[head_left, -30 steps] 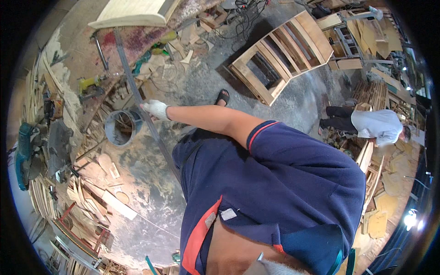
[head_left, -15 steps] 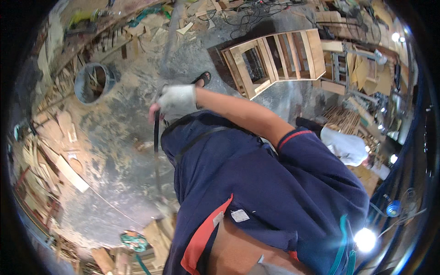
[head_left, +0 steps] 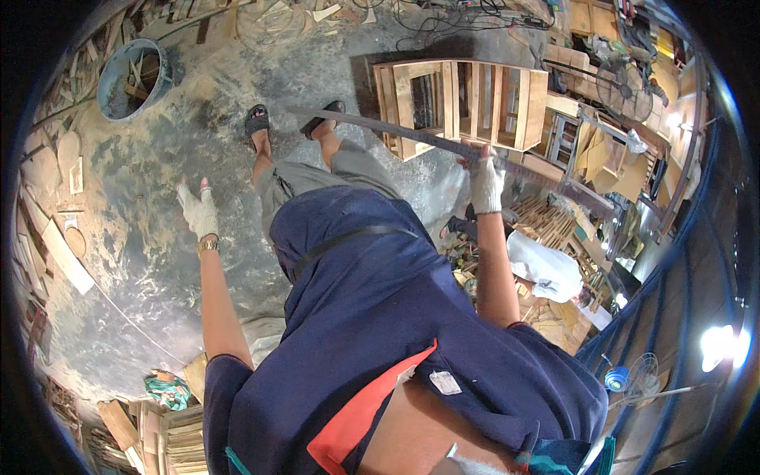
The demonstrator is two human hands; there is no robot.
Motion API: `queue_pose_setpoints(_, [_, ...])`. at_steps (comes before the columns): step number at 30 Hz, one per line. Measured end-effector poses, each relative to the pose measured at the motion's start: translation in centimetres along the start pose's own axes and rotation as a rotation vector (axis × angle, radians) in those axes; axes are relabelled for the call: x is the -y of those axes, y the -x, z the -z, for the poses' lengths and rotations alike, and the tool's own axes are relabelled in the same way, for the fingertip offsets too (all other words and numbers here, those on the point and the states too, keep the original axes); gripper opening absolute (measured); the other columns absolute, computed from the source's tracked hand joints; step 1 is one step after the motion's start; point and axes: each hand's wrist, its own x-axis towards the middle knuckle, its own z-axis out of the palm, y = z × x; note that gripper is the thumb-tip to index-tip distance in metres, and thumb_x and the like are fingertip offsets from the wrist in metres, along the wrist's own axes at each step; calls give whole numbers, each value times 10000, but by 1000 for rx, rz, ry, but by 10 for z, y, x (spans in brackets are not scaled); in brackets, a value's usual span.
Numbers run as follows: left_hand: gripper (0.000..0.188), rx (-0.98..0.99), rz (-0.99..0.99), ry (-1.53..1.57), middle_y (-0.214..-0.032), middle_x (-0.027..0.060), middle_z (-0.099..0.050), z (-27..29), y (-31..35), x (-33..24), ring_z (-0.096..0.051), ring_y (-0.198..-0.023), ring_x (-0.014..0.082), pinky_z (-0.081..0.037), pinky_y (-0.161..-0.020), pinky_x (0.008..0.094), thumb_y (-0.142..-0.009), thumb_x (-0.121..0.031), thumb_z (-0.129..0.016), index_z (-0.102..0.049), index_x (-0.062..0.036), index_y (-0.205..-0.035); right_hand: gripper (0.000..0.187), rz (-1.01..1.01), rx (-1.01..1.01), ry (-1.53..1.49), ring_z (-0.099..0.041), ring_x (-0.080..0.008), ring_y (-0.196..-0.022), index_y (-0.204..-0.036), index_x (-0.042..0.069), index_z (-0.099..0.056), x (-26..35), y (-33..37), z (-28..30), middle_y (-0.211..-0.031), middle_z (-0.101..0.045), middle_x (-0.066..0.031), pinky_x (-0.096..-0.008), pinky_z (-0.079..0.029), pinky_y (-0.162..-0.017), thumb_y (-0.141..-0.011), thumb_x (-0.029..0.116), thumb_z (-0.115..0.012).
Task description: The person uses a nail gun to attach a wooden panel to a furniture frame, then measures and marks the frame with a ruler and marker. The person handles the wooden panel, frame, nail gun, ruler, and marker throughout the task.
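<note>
My right hand (head_left: 486, 184), in a white fingerless glove, is raised at the right and closed round a long flat grey strip that looks like a metal ruler (head_left: 380, 125). It slants from above my feet at the upper left down toward the right, passing in front of the wooden frame. My left hand (head_left: 198, 210), gloved the same way with a watch (head_left: 208, 244) at the wrist, reaches out over the floor at the left. Its fingers are apart and hold nothing. The ruler is well away from it.
A wooden slatted frame (head_left: 518, 107) lies on the floor ahead to the right. At the far left stands a grey bucket (head_left: 162, 83) with wood scraps. Another person (head_left: 542, 265) in a light top is bent low at the right, near stacked wood strips (head_left: 546, 226).
My right hand has swung from the left across to the right, and the ruler has turned from upright to slanting across the view. My left hand has come into plain sight at the left.
</note>
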Motion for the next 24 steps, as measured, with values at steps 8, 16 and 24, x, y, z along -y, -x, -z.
queue_pose_setpoints(8, [603, 273, -221, 40, -1383, 233, -595, -55, -14, -70, -562, -1273, 428, -450, -1032, 477, -988, -480, -607, -531, -48, -1402, 384, -5, -279, 68, -559, -73, -683, -1151, 7, -692, -49, 52, 29, -1155, -735, -115, -317, -591, -703, -1054, 361, -580])
queue_pose_setpoints(16, [564, 761, -321, -30, -1234, 186, -690, -116, 24, -238, -665, -1151, 297, -492, -977, 384, -1005, -478, -580, -564, -37, -1355, 240, 76, -376, 56, -685, -177, -981, -1116, -12, -700, -106, 48, 70, -1056, -752, -103, -330, -534, -916, -1033, 201, -629])
queue_pose_setpoints(24, [597, 1216, -468, -281, -1361, 199, -624, -350, 26, -228, -564, -1296, 338, -413, -1078, 398, -996, -475, -526, -584, 15, -1331, 240, 26, -422, 56, -670, -155, -940, -1061, -9, -737, -221, -34, 41, -996, -761, -80, -317, -514, -913, -1015, 213, -655])
